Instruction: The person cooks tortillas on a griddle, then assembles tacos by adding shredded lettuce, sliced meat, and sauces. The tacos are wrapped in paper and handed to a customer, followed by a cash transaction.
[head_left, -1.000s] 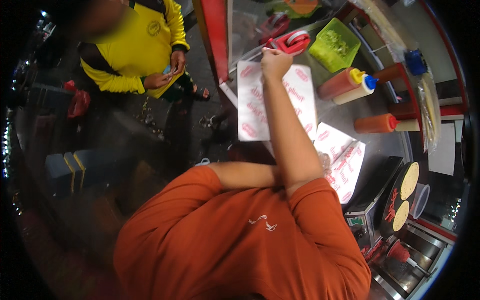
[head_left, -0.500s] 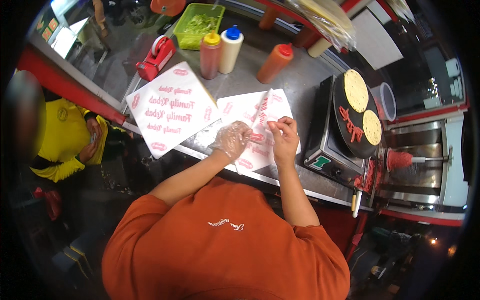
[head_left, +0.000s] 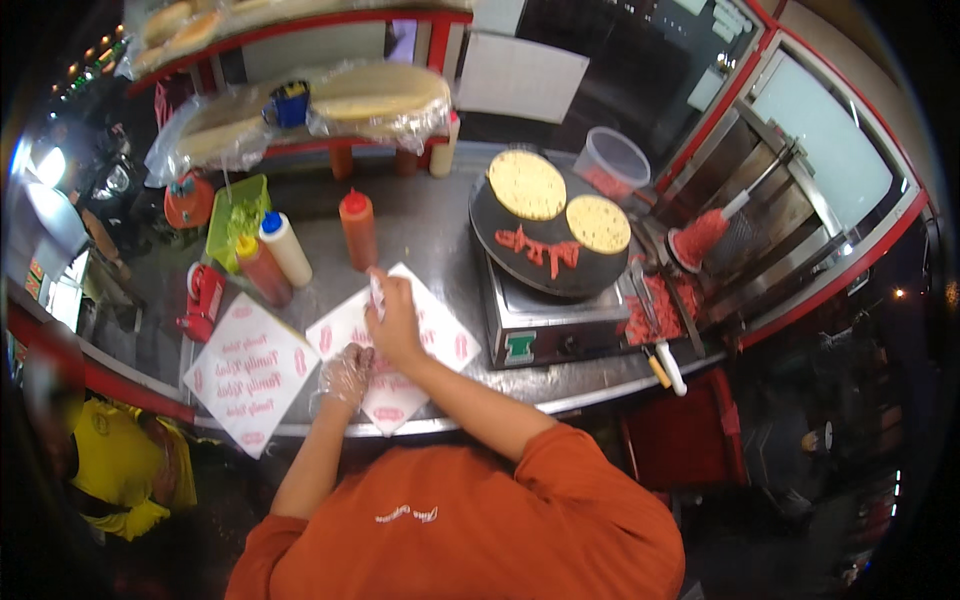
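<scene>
My right hand [head_left: 398, 325] is closed around a paper-wrapped roll, whose white printed top [head_left: 377, 292] shows above the fingers. Just below it, my left hand [head_left: 343, 378], in a clear plastic glove, has its fingers curled at the roll's lower end; the grip itself is partly hidden. Both hands are over a white printed paper sheet [head_left: 430, 322] on the metal counter. To the left lies a stack of the same printed wrapping paper [head_left: 255, 372]. A squeeze bottle of orange-red sauce [head_left: 358, 232] stands just beyond my right hand.
At right, a black griddle [head_left: 510, 262] carries two flatbreads [head_left: 527, 185] and red meat strips [head_left: 540, 248]. Beyond it are a meat spit [head_left: 700, 240] and knives [head_left: 672, 368]. Two more bottles [head_left: 286, 250], a tape dispenser [head_left: 203, 303] and a green lettuce tub [head_left: 238, 220] stand left. A person [head_left: 120, 460] is at far left.
The view has swung right and up, bringing in the shelf of bagged bread. My right hand has gone from fingertips at the roll's side to wrapping around it.
</scene>
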